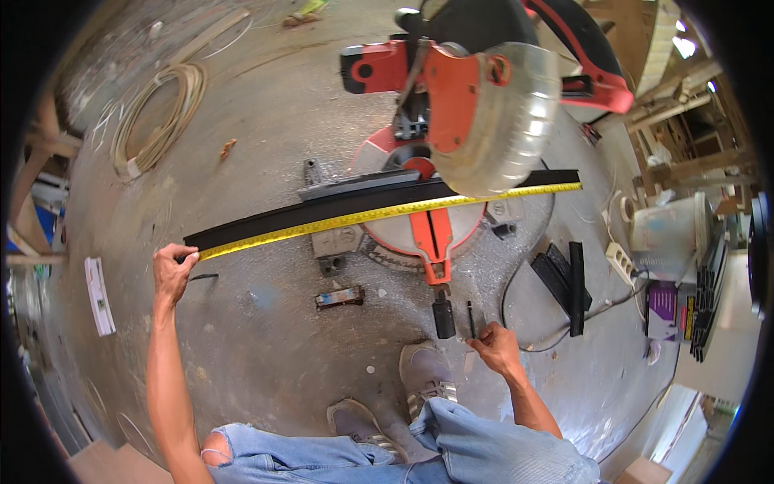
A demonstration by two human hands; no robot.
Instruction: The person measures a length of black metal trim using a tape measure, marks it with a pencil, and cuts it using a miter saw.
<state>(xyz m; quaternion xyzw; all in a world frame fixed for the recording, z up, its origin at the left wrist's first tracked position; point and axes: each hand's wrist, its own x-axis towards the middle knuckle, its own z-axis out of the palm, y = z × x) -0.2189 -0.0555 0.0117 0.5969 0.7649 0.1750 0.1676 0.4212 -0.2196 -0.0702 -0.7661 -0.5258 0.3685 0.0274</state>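
A long black profile strip (278, 219) lies across the miter saw (435, 222), reaching out to the left. Along its near edge runs a yellow measuring tape blade (347, 220). My left hand (172, 270) is closed at the left end of both, its fingers pinching the tape against the strip. The saw's orange head and clear blade guard (504, 121) stand above the strip and hide part of it. Low on the right, my right hand (497, 348) has its fingers pinched at the near end of a thin black pen (471, 316), close to the floor.
Short black offcuts (563, 282) lie to the right, beside a cable and a white power strip (620, 264). A small tool or case (339, 298) sits before the saw. Coiled tubing (153, 121) is at the far left. A purple box (663, 310) stands at right.
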